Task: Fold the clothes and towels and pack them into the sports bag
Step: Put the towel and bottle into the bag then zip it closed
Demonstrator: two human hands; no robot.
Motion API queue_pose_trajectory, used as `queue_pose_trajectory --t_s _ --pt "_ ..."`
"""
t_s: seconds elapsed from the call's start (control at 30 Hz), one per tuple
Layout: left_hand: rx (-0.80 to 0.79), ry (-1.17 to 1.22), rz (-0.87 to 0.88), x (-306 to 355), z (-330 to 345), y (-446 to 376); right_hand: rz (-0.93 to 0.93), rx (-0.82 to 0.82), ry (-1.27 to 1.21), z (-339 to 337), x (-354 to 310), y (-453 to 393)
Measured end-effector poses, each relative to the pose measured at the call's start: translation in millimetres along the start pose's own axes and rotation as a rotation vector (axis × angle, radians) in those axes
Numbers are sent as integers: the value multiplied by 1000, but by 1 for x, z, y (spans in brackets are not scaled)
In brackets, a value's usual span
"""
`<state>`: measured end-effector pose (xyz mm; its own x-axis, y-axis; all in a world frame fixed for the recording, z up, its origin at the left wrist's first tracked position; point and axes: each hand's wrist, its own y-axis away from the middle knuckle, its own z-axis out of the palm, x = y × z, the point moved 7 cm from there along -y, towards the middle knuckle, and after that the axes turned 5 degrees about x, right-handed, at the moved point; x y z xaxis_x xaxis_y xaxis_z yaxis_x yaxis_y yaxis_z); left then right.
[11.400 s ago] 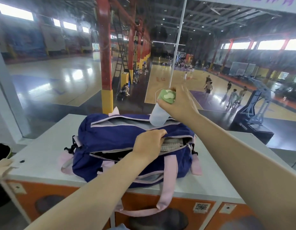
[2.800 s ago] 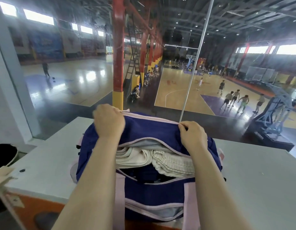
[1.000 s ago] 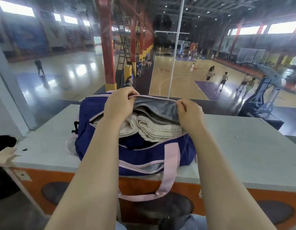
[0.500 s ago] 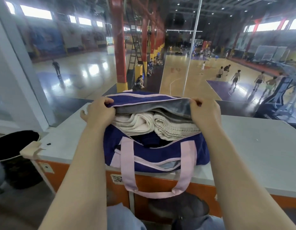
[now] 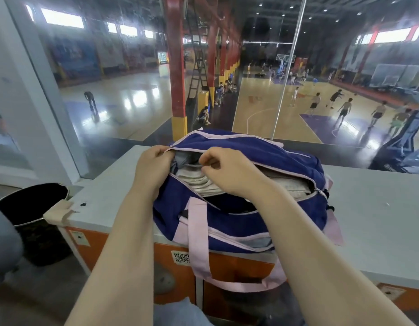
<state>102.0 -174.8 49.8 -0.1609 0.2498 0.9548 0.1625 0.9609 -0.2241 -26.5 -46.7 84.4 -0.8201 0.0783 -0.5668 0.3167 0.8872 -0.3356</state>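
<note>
Folded cream towels (image 5: 199, 182) sit packed inside the navy-and-pink fabric sports bag (image 5: 250, 208) at twelve o'clock, left hand (image 5: 154, 170) gripping its end, right hand (image 5: 229, 171) pinching at the zip, apparently only closing left.

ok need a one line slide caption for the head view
Both hands, left and right, pinch the open top of a blue bag stuffed with towels.

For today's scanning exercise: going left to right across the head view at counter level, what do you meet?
Black bin → tan tape patch on the counter corner → left hand → right hand → bare grey countertop right of the sports bag.
</note>
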Motion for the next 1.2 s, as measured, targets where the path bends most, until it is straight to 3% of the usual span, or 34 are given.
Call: queue_pose_trajectory --t_s 0.2,0.3,0.4,0.57,0.7,0.9,1.07,1.2 --pt "-20 -60 45 -2 0 -4 -4 -24 21 16 0 -6" --pt "-1 -170 149 9 3 -1 97 183 -31 -21 20 -2" --pt "-7 -239 328 34 16 10 192 317 139 -71 50 15" --pt "-74 -406 595 79 65 53 469 72 475 -98 117 46" --pt "-102 -430 794 100 107 98 511 279 335 -117 148 59" --pt "-439 -528 649 74 169 129 474 331 132 -132 148 67" --pt "-485 -382 523 53 188 129 480 339 -73 -132 158 73" --pt "-448 -328 541 54 196 136 450 324 -159 -129 159 73"
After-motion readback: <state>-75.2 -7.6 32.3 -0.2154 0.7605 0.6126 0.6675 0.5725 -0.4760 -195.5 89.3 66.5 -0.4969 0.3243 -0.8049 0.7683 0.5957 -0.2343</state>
